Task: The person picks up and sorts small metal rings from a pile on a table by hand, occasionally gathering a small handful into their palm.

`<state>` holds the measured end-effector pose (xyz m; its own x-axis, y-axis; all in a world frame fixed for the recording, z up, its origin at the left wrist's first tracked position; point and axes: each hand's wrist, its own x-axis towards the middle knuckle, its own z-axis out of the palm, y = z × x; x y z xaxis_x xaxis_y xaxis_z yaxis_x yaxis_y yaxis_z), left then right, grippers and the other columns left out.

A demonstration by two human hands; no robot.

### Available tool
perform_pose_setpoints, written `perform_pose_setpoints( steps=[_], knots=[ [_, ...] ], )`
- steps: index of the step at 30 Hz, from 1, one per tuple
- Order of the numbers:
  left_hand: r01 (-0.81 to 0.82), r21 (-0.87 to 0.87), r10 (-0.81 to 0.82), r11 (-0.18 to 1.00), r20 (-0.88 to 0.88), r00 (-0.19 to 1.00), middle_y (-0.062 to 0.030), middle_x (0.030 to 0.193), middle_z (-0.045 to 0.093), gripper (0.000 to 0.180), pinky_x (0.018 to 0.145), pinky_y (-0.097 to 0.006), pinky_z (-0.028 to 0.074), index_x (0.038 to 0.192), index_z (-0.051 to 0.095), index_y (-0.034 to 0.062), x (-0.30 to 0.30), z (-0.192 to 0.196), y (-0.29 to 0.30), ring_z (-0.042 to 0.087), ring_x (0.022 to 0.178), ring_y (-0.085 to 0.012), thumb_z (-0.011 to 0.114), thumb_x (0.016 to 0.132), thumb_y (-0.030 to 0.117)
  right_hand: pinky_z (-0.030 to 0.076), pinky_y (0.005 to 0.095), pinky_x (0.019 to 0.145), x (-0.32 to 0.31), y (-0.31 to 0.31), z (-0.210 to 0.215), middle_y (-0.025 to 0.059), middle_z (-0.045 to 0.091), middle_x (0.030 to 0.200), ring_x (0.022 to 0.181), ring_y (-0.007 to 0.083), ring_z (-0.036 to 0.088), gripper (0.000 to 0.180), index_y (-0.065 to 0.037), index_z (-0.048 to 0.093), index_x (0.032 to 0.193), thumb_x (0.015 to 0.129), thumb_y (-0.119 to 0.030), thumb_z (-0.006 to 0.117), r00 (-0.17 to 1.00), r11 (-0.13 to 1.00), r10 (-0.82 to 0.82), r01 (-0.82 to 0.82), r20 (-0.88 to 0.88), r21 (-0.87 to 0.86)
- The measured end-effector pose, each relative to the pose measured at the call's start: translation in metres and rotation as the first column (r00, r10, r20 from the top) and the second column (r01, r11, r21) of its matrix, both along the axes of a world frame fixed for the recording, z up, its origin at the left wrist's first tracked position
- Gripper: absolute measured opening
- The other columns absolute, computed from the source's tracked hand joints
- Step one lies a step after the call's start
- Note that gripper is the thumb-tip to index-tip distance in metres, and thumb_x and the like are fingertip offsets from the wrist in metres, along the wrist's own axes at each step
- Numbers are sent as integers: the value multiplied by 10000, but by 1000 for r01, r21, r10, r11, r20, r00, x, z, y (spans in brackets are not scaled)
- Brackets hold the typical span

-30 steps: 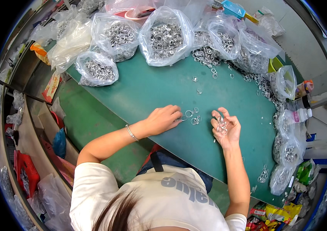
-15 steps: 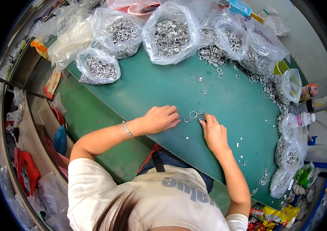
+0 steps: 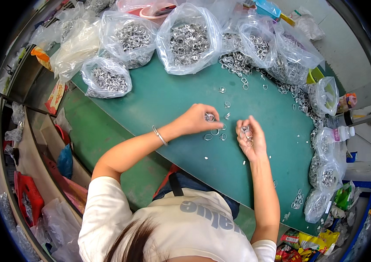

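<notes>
Silvery rings (image 3: 209, 117) show between the thumb and fingers of my left hand (image 3: 194, 119), which is held closed over the green tabletop. My right hand (image 3: 256, 144) is turned palm up, its fingers curled around several metal rings (image 3: 247, 132). Between and just below the hands lie a few loose rings (image 3: 215, 132) on the table. Two more, one a ring (image 3: 227, 104), rest farther away, beyond my hands. Some fingers of my left hand are hidden from above.
Clear plastic bags full of rings (image 3: 189, 43) line the table's far edge. A loose heap of rings (image 3: 236, 62) spills among them and curves down the right side. Small white bits (image 3: 206, 158) dot the green table (image 3: 172, 94). Shelving with a red basket (image 3: 28, 196) stands left.
My left hand has lifted and moved right, now with rings in its fingers. My right hand has left the tabletop, shifted right and turned palm up, showing rings in it.
</notes>
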<state>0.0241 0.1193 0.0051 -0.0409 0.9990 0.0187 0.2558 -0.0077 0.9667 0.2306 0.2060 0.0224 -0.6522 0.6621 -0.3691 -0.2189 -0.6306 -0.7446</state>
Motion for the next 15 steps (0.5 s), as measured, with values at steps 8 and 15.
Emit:
perform_pose_setpoints(
  steps=[8, 15],
  knots=[
    [75, 168, 25, 983, -527, 849, -93, 825, 642, 185, 568, -334, 481, 887, 617, 45, 9, -5, -1, 620, 695, -238, 720, 775, 150, 465, 352, 529, -5, -44, 0, 124, 621, 660, 604, 303, 618, 271, -34, 583, 856, 743, -209, 758, 635, 206, -309, -681, 708, 702],
    [150, -257, 112, 955, 777, 619, -47, 836, 606, 214, 430, -155, 314, 1036, 599, 43, -12, 7, 1, 496, 628, -65, 631, 832, 98, 308, 221, 364, 18, 0, 2, 105, 545, 864, 540, 128, 470, 139, -19, 513, 830, 871, -148, 545, 980, 966, 171, -146, -103, 211]
  ],
)
